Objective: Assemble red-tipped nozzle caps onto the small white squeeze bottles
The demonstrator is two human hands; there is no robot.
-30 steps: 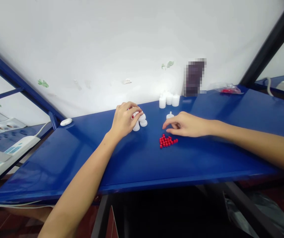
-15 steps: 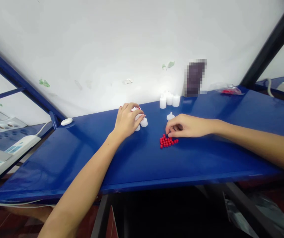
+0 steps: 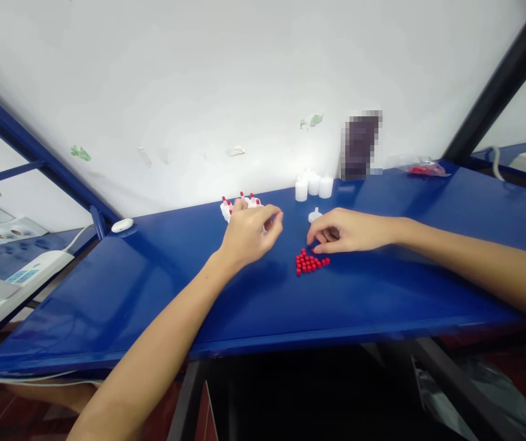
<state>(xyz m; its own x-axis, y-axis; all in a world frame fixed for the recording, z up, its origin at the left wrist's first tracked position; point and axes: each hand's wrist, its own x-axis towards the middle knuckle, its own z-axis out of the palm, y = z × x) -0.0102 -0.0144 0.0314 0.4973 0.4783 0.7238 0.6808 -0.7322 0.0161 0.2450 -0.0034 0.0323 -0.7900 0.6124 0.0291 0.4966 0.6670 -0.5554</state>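
While the right hand (image 3: 350, 231) pinches its fingers together at the 12 o'clock edge of the red beads (image 3: 309, 262) on the worktop (image 3: 382, 288), the left hand (image 3: 249, 234), fingers loosely apart, could scatter the white caps (image 3: 240, 205) by brushing them.

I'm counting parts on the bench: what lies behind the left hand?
Behind the left hand, small white plastic pieces with red tips stand on the blue metal table. About three show; any further ones under the fingers are covered.
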